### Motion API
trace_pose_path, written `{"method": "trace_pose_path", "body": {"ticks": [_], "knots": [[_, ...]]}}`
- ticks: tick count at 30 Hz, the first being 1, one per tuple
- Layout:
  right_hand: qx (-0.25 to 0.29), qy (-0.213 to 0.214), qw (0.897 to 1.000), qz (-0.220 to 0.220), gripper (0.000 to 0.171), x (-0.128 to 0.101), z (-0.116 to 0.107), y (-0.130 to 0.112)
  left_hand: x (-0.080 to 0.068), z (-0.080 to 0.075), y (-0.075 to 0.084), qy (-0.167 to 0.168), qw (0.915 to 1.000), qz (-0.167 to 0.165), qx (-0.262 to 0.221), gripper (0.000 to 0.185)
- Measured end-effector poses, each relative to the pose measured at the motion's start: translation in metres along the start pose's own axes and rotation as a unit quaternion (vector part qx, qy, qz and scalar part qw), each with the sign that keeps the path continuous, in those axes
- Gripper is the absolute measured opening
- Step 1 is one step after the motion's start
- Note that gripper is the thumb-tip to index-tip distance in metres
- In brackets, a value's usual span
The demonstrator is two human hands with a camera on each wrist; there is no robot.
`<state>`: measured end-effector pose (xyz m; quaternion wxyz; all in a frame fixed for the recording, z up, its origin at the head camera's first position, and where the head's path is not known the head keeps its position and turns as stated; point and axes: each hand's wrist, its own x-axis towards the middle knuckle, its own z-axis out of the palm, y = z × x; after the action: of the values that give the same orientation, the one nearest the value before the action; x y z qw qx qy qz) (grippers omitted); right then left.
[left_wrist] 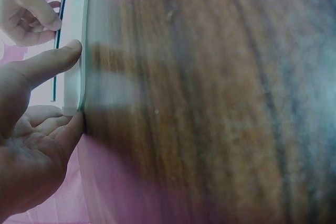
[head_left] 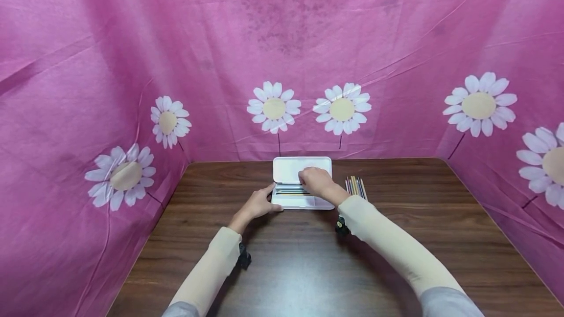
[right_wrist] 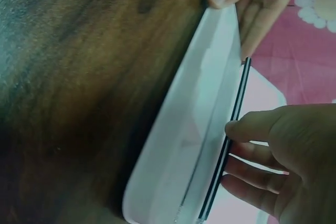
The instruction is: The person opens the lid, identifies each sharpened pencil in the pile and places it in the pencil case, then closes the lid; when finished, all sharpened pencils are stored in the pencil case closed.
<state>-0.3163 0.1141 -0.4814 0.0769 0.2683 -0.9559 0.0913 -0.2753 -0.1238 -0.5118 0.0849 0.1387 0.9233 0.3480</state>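
Observation:
A white pencil case [head_left: 323, 203] lies with its hinged lid [head_left: 286, 168] up at the far middle of the table. Several pencils [head_left: 286, 192] lie lengthwise inside it. My left hand [head_left: 257, 203] grips the case's left end, thumb at the front corner and fingers round the side, as the left wrist view also shows. Over the case's right half, my right hand [head_left: 318, 181] pinches a dark, striped pencil [right_wrist: 214, 184] between thumb and fingers. That pencil runs along the length of the case; whether it touches the case floor I cannot tell.
Several more pencils [head_left: 355, 187] lie side by side on the wooden table [head_left: 282, 268], just right of the case. A pink cloth [head_left: 211, 62] with printed daisies hangs behind the table and along both sides. Each wrist wears a small black camera [head_left: 341, 225].

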Motion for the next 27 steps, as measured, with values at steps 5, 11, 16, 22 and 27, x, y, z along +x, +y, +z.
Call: {"method": "trace_pose_path", "body": {"ticks": [5, 11, 16, 22, 27], "knots": [[-0.015, 0.004, 1.000, -0.003, 0.017, -0.001, 0.007, -0.002, 0.000, 0.000, 0.000, -0.002, 1.0000, -0.007, 0.001, 0.095], [-0.031, 0.008, 0.999, -0.005, 0.013, -0.002, 0.013, -0.002, 0.002, 0.001, -0.001, -0.002, 1.0000, -0.006, 0.004, 0.095], [-0.054, 0.021, 0.998, -0.025, 0.018, -0.002, 0.014, -0.004, 0.001, -0.001, 0.000, -0.003, 1.0000, -0.007, 0.002, 0.095], [-0.071, 0.011, 0.996, -0.053, 0.020, -0.006, 0.015, -0.005, 0.001, -0.001, 0.000, 0.001, 1.0000, -0.001, 0.000, 0.096], [-0.020, 0.017, 0.996, -0.086, 0.020, -0.010, 0.030, 0.007, 0.001, 0.001, -0.001, 0.001, 1.0000, 0.001, -0.003, 0.097]]}}
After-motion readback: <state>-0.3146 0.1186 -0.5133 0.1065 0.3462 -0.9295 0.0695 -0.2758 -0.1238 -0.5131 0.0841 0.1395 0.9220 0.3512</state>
